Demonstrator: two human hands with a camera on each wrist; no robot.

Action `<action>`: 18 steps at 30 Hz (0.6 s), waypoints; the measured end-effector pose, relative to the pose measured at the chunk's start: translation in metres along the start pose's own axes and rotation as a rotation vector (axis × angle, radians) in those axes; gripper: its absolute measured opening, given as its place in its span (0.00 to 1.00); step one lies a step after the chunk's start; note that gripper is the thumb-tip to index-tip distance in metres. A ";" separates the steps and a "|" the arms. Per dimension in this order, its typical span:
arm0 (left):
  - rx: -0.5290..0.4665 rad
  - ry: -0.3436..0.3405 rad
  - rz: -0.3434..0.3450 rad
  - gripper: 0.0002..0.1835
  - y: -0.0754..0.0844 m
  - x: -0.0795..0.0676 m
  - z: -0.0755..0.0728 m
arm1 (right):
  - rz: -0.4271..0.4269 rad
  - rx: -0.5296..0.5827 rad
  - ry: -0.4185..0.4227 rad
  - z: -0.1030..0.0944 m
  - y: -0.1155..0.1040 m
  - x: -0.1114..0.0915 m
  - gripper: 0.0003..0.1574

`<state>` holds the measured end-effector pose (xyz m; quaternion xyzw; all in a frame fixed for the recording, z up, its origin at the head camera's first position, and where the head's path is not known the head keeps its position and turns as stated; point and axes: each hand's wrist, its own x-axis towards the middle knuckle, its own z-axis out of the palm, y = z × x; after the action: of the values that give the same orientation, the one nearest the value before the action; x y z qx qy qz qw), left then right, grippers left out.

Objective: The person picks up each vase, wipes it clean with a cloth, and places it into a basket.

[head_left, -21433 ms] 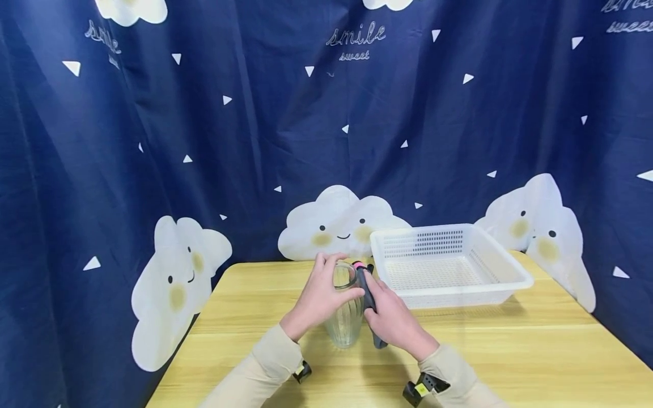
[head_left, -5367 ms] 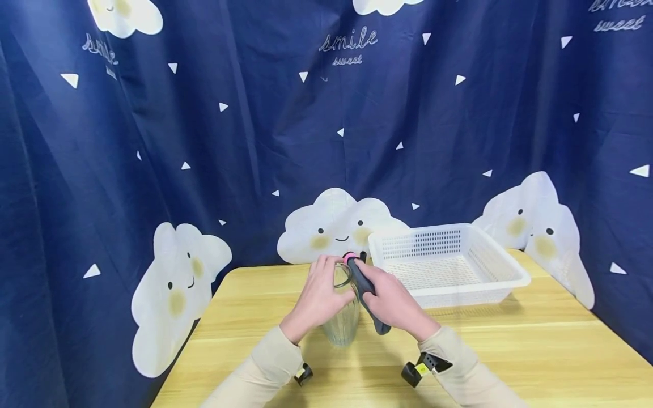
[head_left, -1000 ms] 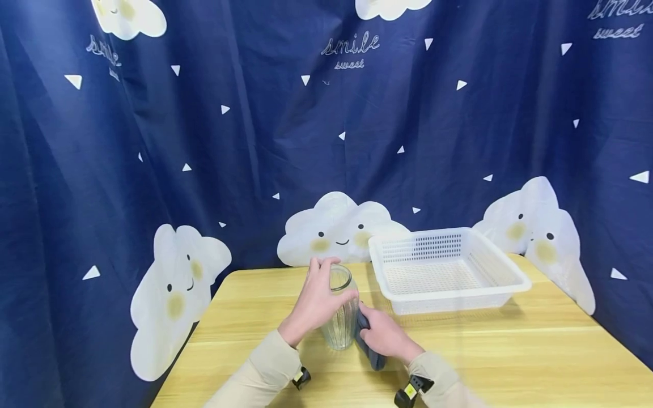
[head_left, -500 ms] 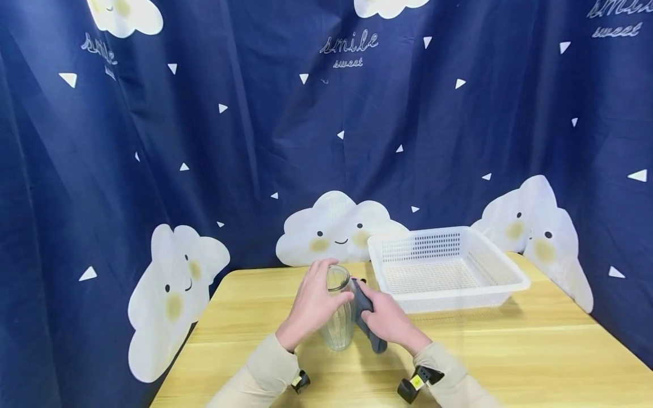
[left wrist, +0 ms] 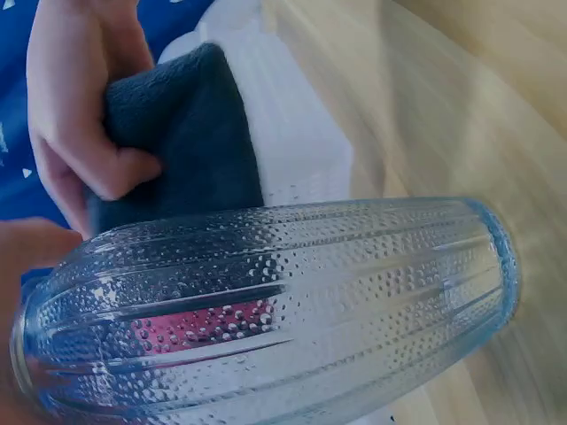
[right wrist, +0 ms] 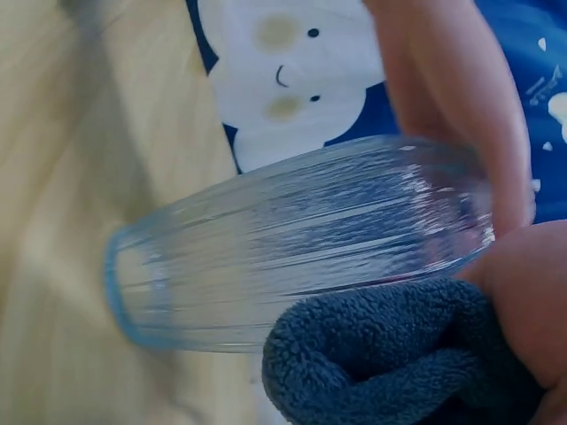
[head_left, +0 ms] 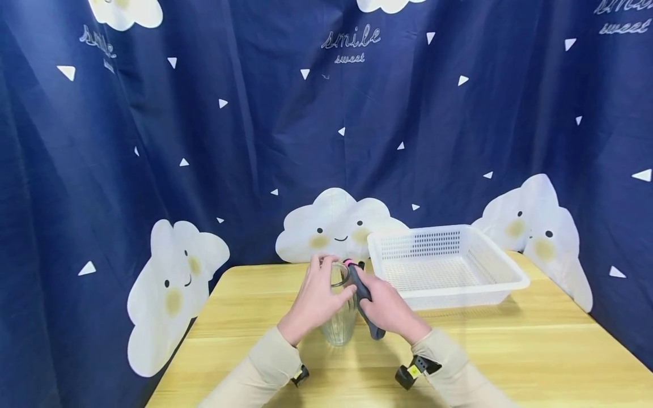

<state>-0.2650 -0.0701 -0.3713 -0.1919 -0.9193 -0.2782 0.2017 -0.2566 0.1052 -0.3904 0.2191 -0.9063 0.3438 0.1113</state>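
A clear ribbed glass vase (head_left: 338, 330) stands on the table, its side dotted with droplets in the left wrist view. My left hand (head_left: 315, 300) grips it near the rim, thumb on the near side and fingers on the far side. In my right hand (head_left: 389, 309) is a dark grey folded cloth (head_left: 362, 292), held against or very near the vase's right side by the rim. Some pink shows at the cloth's top end and through the glass (left wrist: 381, 274). The right wrist view shows the cloth's fluffy fold (right wrist: 372, 350) alongside the vase.
A white perforated plastic basket (head_left: 459, 297) sits at the back right of the wooden table (head_left: 245, 317), just beyond my right hand. A dark blue curtain (head_left: 255, 113) with clouds hangs behind the table. Black cameras are strapped to both wrists.
Over the last second my right hand has moved the cloth upward along the vase's right side, from low down to near the rim. My left hand keeps its grip on the vase.
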 end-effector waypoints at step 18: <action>0.123 0.104 -0.020 0.34 0.006 -0.001 0.005 | 0.122 0.001 -0.221 0.041 0.031 -0.017 0.41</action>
<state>-0.2626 -0.0632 -0.3728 -0.1553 -0.9248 -0.2326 0.2578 -0.2583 0.1036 -0.4447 0.1999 -0.9245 0.3243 -0.0104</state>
